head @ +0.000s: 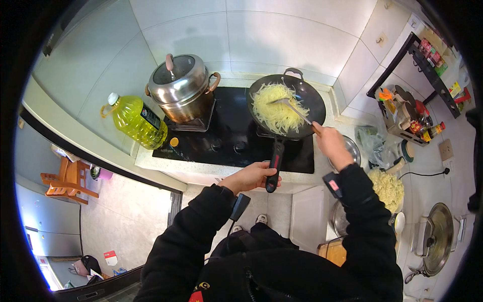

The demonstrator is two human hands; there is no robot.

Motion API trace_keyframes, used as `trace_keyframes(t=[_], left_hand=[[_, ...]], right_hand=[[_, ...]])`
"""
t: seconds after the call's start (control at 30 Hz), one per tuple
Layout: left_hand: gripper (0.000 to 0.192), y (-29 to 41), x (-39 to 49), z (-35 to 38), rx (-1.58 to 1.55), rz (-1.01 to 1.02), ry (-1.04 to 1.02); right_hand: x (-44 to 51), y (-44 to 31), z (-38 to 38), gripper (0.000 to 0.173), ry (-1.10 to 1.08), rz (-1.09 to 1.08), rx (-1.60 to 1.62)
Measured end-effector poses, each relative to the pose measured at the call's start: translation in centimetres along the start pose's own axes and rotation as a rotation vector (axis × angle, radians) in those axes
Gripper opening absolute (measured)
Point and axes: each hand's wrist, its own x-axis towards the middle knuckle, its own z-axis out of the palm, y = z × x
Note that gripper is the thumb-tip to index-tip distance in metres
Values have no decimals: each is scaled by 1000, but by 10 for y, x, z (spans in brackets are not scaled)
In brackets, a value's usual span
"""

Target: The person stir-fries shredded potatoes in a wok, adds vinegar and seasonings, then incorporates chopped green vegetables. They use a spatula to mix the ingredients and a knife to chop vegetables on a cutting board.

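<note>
A dark wok (pixel 314 98) sits on the right burner of a black glass gas hob (pixel 226 113). Pale yellow-green shreds (pixel 277 117), perhaps shredded potato, are heaped in its left half. My left hand (pixel 254 175) is around the wok's black handle (pixel 277 158), near its end. With my right hand (pixel 334 147) I grip the handle of a metal spatula (pixel 296 109). Its blade rests among the shreds and is partly covered by them.
A lidded steel pot (pixel 177 90) stands on the left burner, beside a large oil bottle (pixel 137 120). A yellow cap (pixel 174 142) lies at the hob's left edge. Right of the wok are a metal bowl (pixel 353 151), a plastic bag (pixel 375 147) and a utensil rack (pixel 403 132).
</note>
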Motion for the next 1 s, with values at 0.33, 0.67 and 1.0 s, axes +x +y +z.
trace_keyframes(t=[0.33,0.67,1.0], left_hand=[[25,3,1,0,8,-26,1],[25,4,-1,0,44,-26,-1],[24,7,-2,0,8,-38,-19]], right_hand=[[-46,22,-73,26,-100,-51,-28],[28,68,-36,27,-22,75,119],[67,53,12,29,-597,499,1026]])
